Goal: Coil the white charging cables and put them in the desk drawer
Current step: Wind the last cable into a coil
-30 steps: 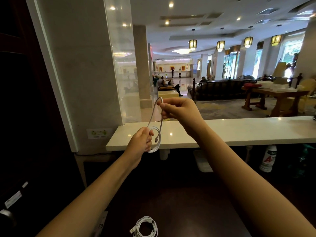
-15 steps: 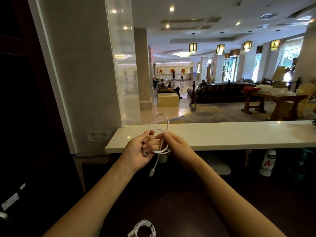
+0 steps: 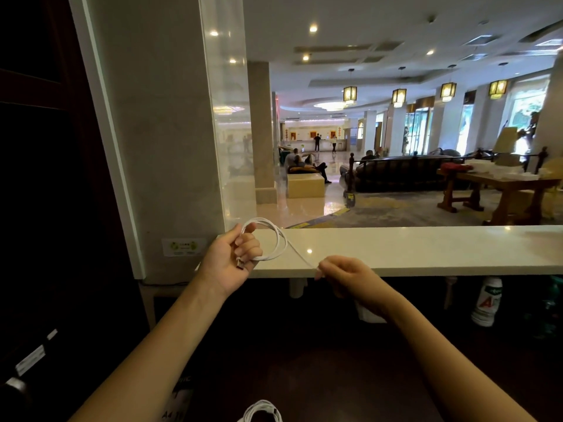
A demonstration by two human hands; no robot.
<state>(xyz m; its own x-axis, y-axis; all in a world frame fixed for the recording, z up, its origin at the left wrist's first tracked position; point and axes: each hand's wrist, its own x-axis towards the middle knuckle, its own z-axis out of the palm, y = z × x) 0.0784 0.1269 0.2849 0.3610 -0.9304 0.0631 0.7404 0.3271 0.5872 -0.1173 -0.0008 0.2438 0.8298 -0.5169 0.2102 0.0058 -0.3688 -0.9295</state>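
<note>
- White charging cable [image 3: 278,239] hangs in the air in front of the pale counter ledge [image 3: 426,248], wound into a round loop of several turns and held at its left side.
- From the loop's lower right edge, at about 4 o'clock, one strand runs out straight and taut, down and to the right.
- The left hand [image 3: 231,260] is closed on the loop: the thumb presses the turns from above, the fingers [image 3: 248,245] curl over them from the front, palm turned toward the camera.
- A small dark plug end [image 3: 240,264] pokes out below those curled fingers, at roughly 6 o'clock of the hand.
- The right hand [image 3: 347,277] sits at about 4 o'clock from the loop, apart from the left hand, with thumb and forefinger pinched on the far end of the taut strand; the other fingers are folded in.
- Both forearms come up from the bottom edge over a dark desk surface [image 3: 320,376].
- A second white cable [image 3: 262,412], already wound into a bundle, lies on that dark surface at the bottom edge, at 6 o'clock, partly cut off by the frame.
- A white bottle [image 3: 487,303] with red lettering stands in the shadow under the ledge, at 3 o'clock from the right hand.
- No drawer can be made out in the dark area below the ledge.
</note>
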